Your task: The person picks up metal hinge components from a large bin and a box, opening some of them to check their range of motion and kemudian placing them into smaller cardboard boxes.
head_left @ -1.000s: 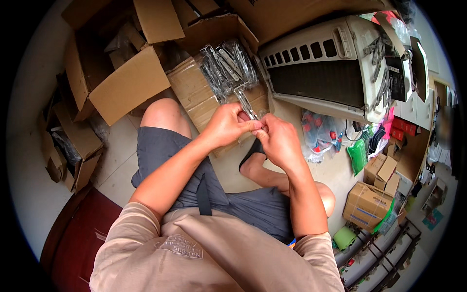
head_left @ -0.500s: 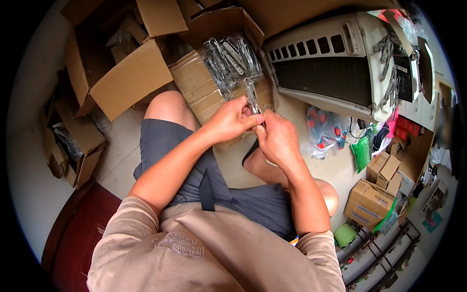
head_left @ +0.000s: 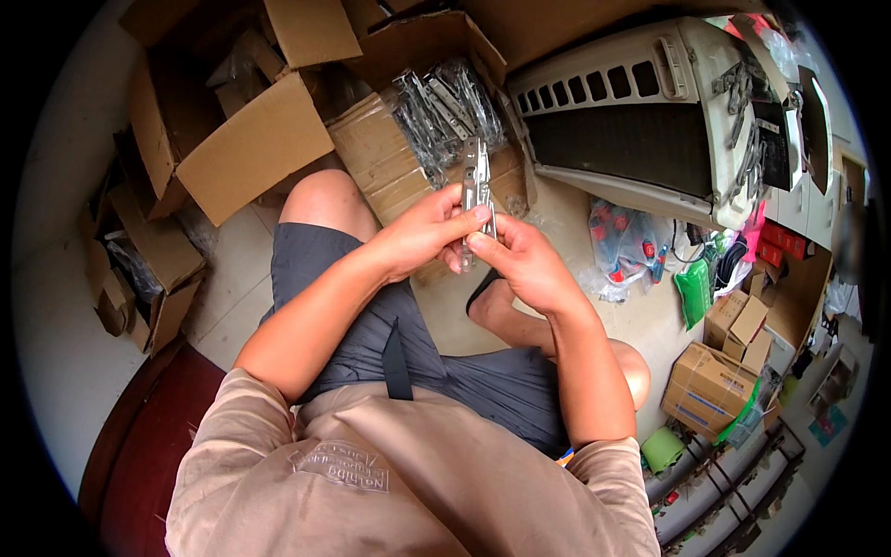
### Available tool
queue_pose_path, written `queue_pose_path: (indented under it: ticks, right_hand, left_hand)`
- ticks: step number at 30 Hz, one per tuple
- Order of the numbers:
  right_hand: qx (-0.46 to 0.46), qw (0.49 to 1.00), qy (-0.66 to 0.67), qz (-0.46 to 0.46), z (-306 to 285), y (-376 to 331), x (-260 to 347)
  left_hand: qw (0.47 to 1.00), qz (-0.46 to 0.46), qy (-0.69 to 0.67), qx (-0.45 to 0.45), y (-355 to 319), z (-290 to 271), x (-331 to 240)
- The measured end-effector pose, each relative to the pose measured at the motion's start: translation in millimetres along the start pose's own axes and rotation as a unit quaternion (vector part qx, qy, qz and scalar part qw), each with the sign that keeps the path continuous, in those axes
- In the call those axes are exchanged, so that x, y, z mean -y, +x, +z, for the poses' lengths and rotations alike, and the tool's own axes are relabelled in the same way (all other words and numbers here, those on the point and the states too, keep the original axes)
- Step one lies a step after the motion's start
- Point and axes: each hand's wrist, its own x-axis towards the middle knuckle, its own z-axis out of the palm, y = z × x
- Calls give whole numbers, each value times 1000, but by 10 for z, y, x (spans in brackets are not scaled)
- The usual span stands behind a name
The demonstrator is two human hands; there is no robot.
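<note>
Gripping a metal part (head_left: 477,169) with a nearly closed left hand (head_left: 422,234) and nearly closed right hand (head_left: 527,265), below wrapped parts (head_left: 445,104) on cardboard (head_left: 373,144).

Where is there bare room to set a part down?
Bare cardboard lies between the wrapped metal parts and left knee; bare floor between the gray shorts and lower-left carton. The right side is crowded: plastic bag, green packet, taped box.

bright middle, curved distortion, black corners

The head fisheye looks down at the fingers (head_left: 468,221).
</note>
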Motion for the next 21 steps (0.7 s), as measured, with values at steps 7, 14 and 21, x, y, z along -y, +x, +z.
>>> queue_pose_path:
  ticks: [7, 14, 21]
  right_hand:
    - [-12, 996, 89, 11, 27, -13, 69]
    - [17, 986, 165, 1, 102, 30, -49]
    - [5, 991, 130, -9, 192, 30, -3]
  left_hand:
    - [996, -52, -70, -6, -294, 130, -91]
    - [1000, 21, 17, 6, -423, 167, -157]
    - [994, -6, 108, -13, -522, 123, -310]
